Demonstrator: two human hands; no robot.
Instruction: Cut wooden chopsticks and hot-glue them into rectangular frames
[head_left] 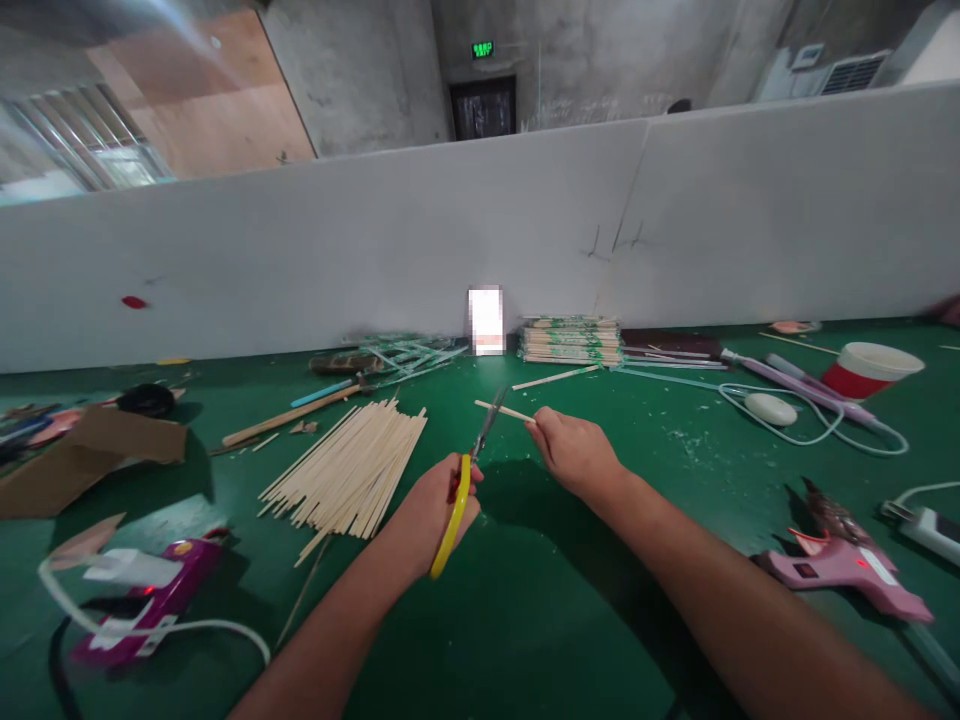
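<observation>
My left hand [442, 505] is closed round the handles of a pair of scissors [459, 515] with a yellow grip. Their metal blades point up and away, meeting a thin wooden stick near its left part. That wooden stick [504, 409] is pinched in the fingertips of my right hand [574, 448], its free end reaching left past the blades. Whether the blades cut into it, I cannot tell. Left of my hands lies a loose pile of similar wooden sticks [360, 465]. Another single stick [555, 378] rests on the green table just beyond my right hand.
Wrapped stick bundles [571, 342] and empty-looking wrappers [405, 352] lie by the white partition [337, 250]. A purple glue gun [161, 600] is at left, a pink glue gun [847, 570] at right, both with cords. A paper cup [870, 372] and cardboard [97, 455] flank the table.
</observation>
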